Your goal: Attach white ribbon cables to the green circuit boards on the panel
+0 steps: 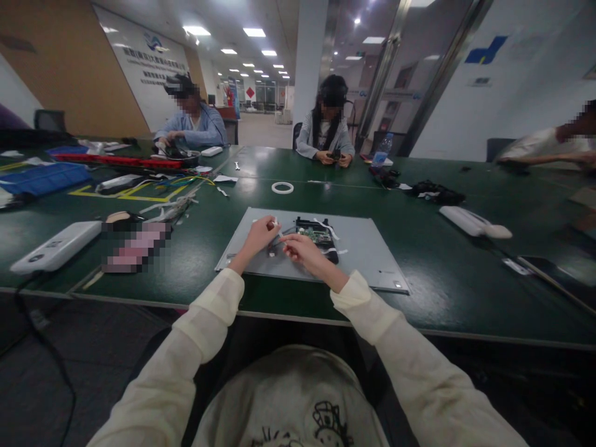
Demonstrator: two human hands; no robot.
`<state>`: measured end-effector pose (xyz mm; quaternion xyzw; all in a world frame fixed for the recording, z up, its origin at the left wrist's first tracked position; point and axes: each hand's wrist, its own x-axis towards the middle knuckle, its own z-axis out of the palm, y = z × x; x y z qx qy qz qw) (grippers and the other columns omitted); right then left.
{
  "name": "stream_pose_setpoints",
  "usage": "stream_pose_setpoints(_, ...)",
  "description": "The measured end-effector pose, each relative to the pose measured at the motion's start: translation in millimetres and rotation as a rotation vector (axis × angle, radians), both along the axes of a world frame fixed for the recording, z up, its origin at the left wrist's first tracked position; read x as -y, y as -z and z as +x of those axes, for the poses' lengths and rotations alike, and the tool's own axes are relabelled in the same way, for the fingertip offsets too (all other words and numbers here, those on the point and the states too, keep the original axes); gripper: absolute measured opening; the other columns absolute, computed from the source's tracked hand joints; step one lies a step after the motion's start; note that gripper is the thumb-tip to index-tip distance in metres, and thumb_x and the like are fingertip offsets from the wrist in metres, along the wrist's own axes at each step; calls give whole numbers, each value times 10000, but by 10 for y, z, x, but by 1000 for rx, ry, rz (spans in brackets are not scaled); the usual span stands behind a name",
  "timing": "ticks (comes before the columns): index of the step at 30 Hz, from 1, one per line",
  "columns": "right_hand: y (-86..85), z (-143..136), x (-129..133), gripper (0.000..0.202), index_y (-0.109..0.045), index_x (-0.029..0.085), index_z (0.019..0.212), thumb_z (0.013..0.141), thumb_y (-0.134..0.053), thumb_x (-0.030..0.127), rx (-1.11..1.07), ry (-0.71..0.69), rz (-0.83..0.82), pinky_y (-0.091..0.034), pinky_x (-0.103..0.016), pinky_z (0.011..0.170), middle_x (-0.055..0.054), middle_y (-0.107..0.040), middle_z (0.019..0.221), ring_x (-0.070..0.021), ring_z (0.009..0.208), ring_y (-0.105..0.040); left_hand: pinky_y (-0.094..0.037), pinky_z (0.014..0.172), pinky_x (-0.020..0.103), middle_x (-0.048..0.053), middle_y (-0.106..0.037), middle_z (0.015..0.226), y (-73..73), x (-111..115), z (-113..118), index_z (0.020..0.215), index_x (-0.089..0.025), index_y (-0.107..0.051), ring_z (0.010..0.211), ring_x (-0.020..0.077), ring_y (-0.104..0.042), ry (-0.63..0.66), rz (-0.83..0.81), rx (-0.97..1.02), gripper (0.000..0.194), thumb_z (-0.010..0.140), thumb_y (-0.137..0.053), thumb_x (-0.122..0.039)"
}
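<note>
Both hands are over a grey flat panel (372, 261) on the green table. My left hand (263, 234) pinches a small white piece (276, 222) between thumb and fingertips. Close beside it, my right hand (300, 248) has its fingertips drawn together near the lower end of that piece; what they hold, if anything, is too small to name. A black frame with a green circuit board (316, 236) lies on the panel just beyond my right hand, with white strips across its right side. Dark thin cables show beneath the hands.
A white tape ring (282, 187) lies beyond the panel on the green table (442, 279). White power strips (60, 247) sit left and right (465, 221). Blue tray (44, 178) and loose cables are far left. Two people work across the table, another at far right.
</note>
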<state>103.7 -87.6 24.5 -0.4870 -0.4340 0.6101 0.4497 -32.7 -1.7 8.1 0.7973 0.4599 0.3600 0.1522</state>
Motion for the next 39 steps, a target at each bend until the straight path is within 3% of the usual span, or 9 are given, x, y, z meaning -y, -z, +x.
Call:
stream_pose_setpoints(5,-27,0,-22,162,-553,111,863,772,-436,46,-18,-40,-100,-212,-117,332,7,-536,588,-37,414,-449,-368,616,247,14,-588,667,52,7,0,883,-161,-550,648,159,-544,26,40,-253,125,802,-513,-248)
stream_pose_setpoints(13,-86,-13,-32,121,-532,115,784,761,-447,32,122,-84,-126,-233,-114,326,17,-510,553,-42,416,-471,-399,700,271,70,-631,806,30,47,15,1028,-155,-514,832,205,-585,-2,47,-437,220,848,-472,-273)
stream_pose_setpoints(21,-96,18,-33,161,-539,131,873,764,-446,57,213,-171,-107,-286,-104,336,12,-532,614,-65,486,-554,-402,705,265,81,-648,892,-36,91,16,1098,-186,-485,889,209,-596,-16,-16,-510,272,850,-471,-296)
stream_pose_setpoints(30,-98,71,-61,198,-540,124,898,724,-469,60,191,-278,-121,-296,-103,327,-13,-582,681,-106,538,-617,-409,659,278,115,-645,933,-92,148,56,1078,-174,-477,867,233,-604,-40,20,-632,252,872,-420,-308)
stream_pose_setpoints(39,-113,64,-42,253,-520,148,924,680,-480,95,274,-273,-99,-285,-111,310,-12,-616,695,-133,548,-639,-423,681,283,125,-638,959,-172,190,110,1091,-179,-471,897,237,-605,-55,-11,-693,247,882,-418,-298)
